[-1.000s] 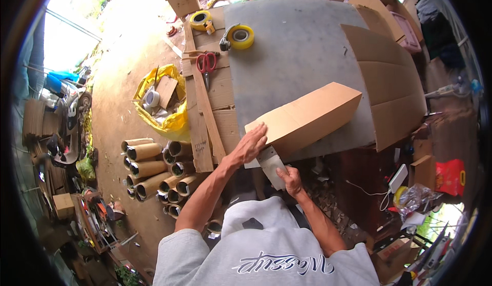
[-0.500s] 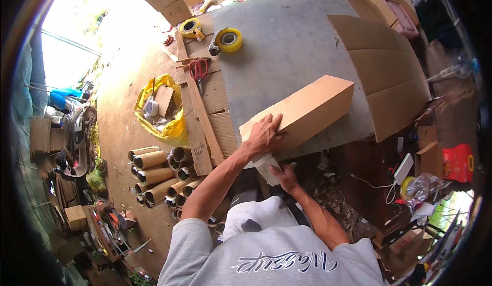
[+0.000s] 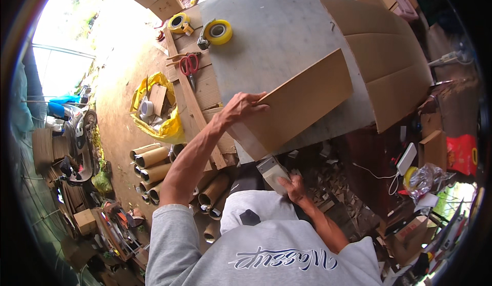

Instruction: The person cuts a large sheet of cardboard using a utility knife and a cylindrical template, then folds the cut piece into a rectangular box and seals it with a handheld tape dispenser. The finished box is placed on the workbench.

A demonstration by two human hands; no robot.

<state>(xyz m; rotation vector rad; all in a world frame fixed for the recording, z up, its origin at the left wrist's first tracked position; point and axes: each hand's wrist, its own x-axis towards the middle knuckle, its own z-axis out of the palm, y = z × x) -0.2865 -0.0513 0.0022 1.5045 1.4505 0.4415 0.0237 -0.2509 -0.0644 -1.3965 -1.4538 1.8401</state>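
Note:
A long brown cardboard box lies slantwise over the near edge of the grey tabletop, its broad face tipped toward me. My left hand grips its upper left edge, thumb on the near face and fingers mostly hidden behind. The near lower end of the box looks paler and shiny. Just below that end, my right hand is closed around a pale, blocky hand tool with a grey front edge; its exact kind I cannot make out. The tool sits very close to the box's lower corner; contact is unclear.
The grey tabletop holds a yellow tape roll in a dispenser at far left. Red-handled scissors lie on wood at the left. A cardboard sheet covers the right side. Cardboard tubes and a yellow bag stand at lower left.
The box has been turned, so a different broad face shows. My left hand has shifted from its top to the upper left edge. My right hand and the tool have moved slightly lower.

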